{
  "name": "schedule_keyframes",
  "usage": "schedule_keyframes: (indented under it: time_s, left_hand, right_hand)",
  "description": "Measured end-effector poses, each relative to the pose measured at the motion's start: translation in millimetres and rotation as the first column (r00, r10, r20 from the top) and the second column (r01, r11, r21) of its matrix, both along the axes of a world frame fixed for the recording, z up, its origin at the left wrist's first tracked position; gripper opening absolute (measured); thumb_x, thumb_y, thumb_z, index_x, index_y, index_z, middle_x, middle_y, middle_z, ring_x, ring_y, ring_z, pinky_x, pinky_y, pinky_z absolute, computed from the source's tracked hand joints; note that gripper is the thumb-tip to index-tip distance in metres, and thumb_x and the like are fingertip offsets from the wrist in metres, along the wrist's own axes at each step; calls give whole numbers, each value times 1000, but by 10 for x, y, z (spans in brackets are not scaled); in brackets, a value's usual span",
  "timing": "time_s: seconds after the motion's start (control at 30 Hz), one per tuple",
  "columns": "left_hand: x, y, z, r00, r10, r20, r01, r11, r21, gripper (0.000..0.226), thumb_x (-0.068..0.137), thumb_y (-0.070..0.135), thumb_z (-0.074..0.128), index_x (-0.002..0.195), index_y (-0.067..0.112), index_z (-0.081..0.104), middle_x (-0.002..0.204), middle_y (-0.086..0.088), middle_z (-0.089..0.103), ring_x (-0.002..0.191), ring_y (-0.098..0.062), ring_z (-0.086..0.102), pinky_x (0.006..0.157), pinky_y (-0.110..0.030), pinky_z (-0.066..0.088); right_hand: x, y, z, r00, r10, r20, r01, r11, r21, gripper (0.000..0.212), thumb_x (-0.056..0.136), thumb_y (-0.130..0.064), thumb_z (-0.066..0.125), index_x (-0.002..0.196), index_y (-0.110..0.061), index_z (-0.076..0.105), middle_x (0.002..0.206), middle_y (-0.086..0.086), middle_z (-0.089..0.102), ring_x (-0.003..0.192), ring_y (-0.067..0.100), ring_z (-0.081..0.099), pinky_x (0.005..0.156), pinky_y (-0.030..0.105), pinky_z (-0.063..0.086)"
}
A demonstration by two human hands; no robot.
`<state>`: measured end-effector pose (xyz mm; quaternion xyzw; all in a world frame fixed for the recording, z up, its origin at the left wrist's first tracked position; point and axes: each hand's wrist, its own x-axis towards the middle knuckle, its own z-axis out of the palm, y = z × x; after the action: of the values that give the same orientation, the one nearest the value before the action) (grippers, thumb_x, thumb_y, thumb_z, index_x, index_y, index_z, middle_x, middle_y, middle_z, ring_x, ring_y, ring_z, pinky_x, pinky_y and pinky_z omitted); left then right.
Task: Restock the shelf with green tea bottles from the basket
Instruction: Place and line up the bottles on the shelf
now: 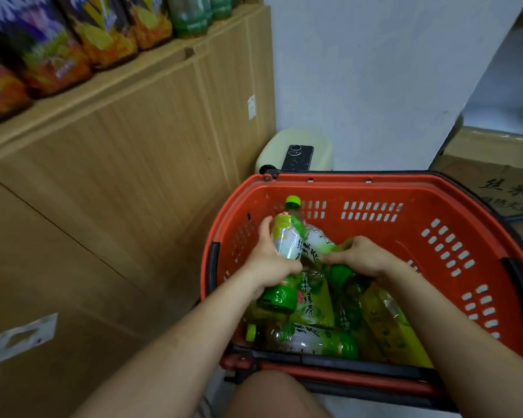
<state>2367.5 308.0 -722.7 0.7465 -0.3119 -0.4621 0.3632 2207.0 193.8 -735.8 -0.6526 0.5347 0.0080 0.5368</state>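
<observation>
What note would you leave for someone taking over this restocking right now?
Left grip holds a clear plastic green tea bottle with a lime cap, tilted, inside the red plastic basket.
Right grip curls over a second bottle in the pile.
Several more bottles lie in the basket.
Done: blurred green bottles stand on the wooden shelf.
Left: lift both gripped bottles to the shelf, then the rest.

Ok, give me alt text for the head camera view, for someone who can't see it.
Two bare hands reach into a red basket of green tea bottles: the left hand grips a raised bottle, cap up, and the right hand grips a second bottle. A wooden shelf with snack bags stands at left.
</observation>
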Motion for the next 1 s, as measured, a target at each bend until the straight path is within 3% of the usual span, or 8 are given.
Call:
schedule_keyframes:
  time_s: [0.07,0.17,0.3,0.43,0.53,0.63,0.83,1.0]
  left_hand:
    - [-16,92,303,995,73,-69,-80,992,-100,106,65,-5,67,143,42,13,120,-1,53,95,-20,60,66,-31,55]
    - [22,337,714,968,169,-186,-210,949,-233,85,55,-8,57,131,26,40,98,-4,63,81,-21,62,60,-31,51]
    - [69,912,1221,884,222,-412,-391,834,-389,63,45,0,55,107,12,55,78,-9,62,61,-23,60,54,-30,51]
    - [168,1578,1659,885,388,-257,-466,736,-492,53,67,20,79,115,16,56,90,-7,67,71,-19,65,64,-31,53]
    - [269,2094,1981,849,521,-87,-473,676,-565,58,68,31,82,117,17,54,99,-7,69,79,-17,68,67,-30,54]
    - [426,2607,2284,777,629,-11,-477,577,-663,40,75,25,74,110,24,56,94,1,71,79,-12,70,63,-23,55]
    - [993,3215,2684,611,786,93,-423,423,-801,40,77,20,76,111,27,56,99,13,68,85,2,66,72,-16,52]
    - [1419,3105,2651,403,881,249,-426,421,-801,46,74,33,79,112,22,55,107,3,65,101,-18,61,86,-30,43]
  right_hand:
    - [-45,106,273,984,-64,168,67,998,-15,59,72,-41,78,113,-3,62,104,6,66,95,21,62,85,34,49]
    - [-95,360,713,854,-176,490,150,984,93,62,80,-22,72,134,-9,46,99,1,64,84,19,66,72,29,56]
    - [-68,738,1206,643,-98,760,14,993,116,84,67,-6,72,141,-30,38,112,6,71,96,25,71,77,37,59]
    - [185,1218,1664,610,51,791,-48,998,-26,99,59,-6,86,141,-31,36,120,9,66,99,27,69,78,44,58]
    - [406,1659,1969,570,108,815,-42,994,-102,74,60,-27,85,125,-31,49,101,3,71,84,22,72,67,38,57]
    - [609,2055,2195,508,182,842,-90,983,-158,58,57,-41,80,109,-36,55,93,1,73,82,20,72,67,39,57]
    - [1113,2575,2497,441,335,833,-151,942,-299,51,58,-33,78,104,-29,57,90,-5,73,79,10,71,64,25,56]
    - [1561,2718,2654,390,385,837,-118,922,-369,45,70,-8,78,110,-18,60,90,-7,71,81,-4,67,65,12,51]
